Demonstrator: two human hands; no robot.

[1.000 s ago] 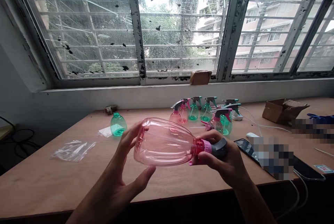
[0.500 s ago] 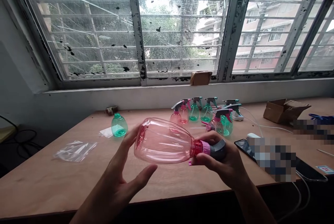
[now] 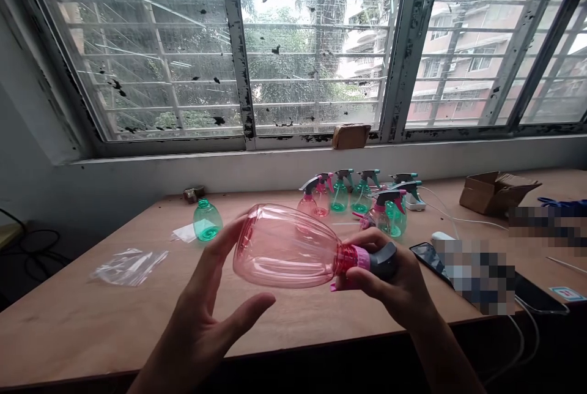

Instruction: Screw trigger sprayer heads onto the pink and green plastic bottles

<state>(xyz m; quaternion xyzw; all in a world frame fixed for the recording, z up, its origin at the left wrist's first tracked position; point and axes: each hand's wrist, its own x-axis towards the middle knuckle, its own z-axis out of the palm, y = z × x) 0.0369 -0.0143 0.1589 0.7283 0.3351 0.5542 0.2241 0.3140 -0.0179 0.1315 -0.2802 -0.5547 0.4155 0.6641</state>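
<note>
A clear pink spray bottle lies on its side in the air above the table, its base to the left. Its grey spray head and pink collar are at the right end, where my right hand is closed round them. My left hand is open at the base, thumb spread away from the bottle. The left fingertips reach behind the base; whether they touch it I cannot tell. A green bottle without a spray head stands beyond my left hand.
Several spray bottles stand at the back, including a green one and a pink one. A plastic bag lies at left. A phone, a cardboard box and cables are at right. The table's front edge runs below my hands.
The view has shifted slightly. My hands and the pink spray bottle keep almost the same pose, with the left hand still open at the base.
</note>
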